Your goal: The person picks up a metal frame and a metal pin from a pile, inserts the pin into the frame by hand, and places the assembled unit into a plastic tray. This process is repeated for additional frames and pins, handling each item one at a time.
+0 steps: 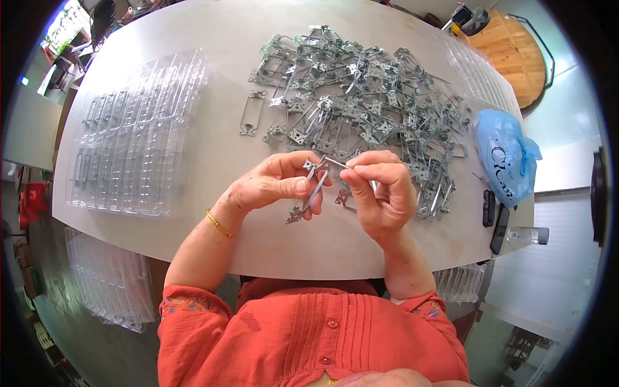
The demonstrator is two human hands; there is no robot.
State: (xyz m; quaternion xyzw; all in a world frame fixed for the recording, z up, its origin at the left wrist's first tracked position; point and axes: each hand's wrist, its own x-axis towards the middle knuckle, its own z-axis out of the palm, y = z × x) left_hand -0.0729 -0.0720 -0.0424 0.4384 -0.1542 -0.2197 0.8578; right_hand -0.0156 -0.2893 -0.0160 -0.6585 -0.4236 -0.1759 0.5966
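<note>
My left hand [271, 184] is closed around a small metal bracket [314, 192] with punched plates at its ends and a narrow strip between them. It holds the bracket up over the near part of the table. In a pinch between thumb and forefinger, my right hand [385, 193] grips a thin metal rod [336, 162]. The rod's far end meets the bracket's upper plate. Just beyond both hands spreads a large heap of similar metal brackets [361, 97]. One rectangular bracket [242, 119] lies apart, left of the heap.
Clear plastic trays [174, 138], partly filled with brackets, lie at the left of the table [225, 39]. More trays [474, 68] rest at the far right. A blue plastic bag [506, 155], a black phone-like object [499, 231] and a clear bottle [523, 235] line the right edge.
</note>
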